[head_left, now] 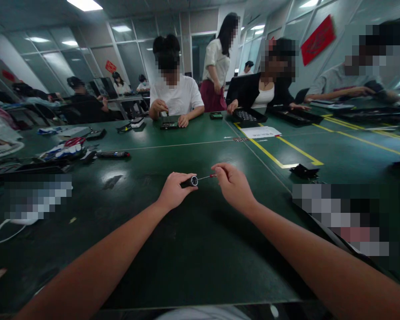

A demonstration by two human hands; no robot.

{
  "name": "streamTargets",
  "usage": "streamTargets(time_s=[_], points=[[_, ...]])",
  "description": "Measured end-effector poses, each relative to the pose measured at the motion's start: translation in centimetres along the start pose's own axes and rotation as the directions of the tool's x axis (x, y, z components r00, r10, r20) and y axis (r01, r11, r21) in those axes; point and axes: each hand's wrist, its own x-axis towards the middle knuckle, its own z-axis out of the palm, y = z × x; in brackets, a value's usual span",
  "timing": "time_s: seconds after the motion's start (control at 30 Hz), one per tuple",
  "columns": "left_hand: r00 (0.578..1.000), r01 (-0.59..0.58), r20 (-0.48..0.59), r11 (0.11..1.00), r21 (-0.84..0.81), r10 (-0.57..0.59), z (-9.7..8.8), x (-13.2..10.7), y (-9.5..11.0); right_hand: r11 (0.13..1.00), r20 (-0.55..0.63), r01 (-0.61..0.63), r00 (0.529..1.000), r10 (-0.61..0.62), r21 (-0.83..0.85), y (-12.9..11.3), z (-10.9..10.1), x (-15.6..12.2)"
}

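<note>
Over the middle of the green table, my left hand (174, 192) grips a small black cylinder (194, 181) between thumb and fingers. Its round end, with a pale ring, faces right; the rest is hidden by the hand. A thin screwdriver (206, 178) with a red handle is pinched in my right hand (236, 186). The metal shaft points left and its tip is at the cylinder's ringed end. Whether the tip is inside or only touching, I cannot tell.
A dark tool with a red end (113, 154) lies at the left, near gloves and cables (65, 149). Small black parts (305, 171) are on the right. Across the green table (200, 266), a person in a white shirt (176, 95) handles a circuit board (170, 122); black trays (248, 116) are nearby.
</note>
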Motion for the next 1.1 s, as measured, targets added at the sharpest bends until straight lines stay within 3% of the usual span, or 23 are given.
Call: streamTargets(time_s=[0.17,0.3,0.53,0.73,0.93,1.1], points=[[0.998,0.037,-0.04,0.998,-0.047,-0.039,-0.05,-0.06,-0.26,0.998,0.093,0.025,0.995,-0.019,-0.065,-0.23,-0.17,0.04],[1.0,0.018,-0.012,1.0,-0.022,-0.018,-0.15,-0.02,0.02,0.99,0.086,0.037,0.996,-0.025,-0.136,-0.16,-0.37,0.38],[1.0,0.011,0.004,1.0,0.0,-0.011,-0.12,0.07,-0.01,0.998,0.115,0.05,0.992,-0.044,-0.047,-0.41,-0.35,0.04],[1.0,-0.001,0.011,1.0,-0.004,0.001,-0.08,-0.02,0.0,0.993,0.105,0.019,0.994,-0.006,-0.121,-0.5,-0.4,0.3],[1.0,0.017,-0.008,1.0,-0.02,-0.017,-0.13,0.04,-0.14,0.998,0.076,0.03,0.997,-0.034,0.058,0.19,0.13,0.14],[1.0,0.022,-0.008,1.0,-0.018,-0.022,-0.06,0.02,0.02,0.998,0.081,0.002,0.997,-0.007,0.066,-0.05,-0.06,0.13]])
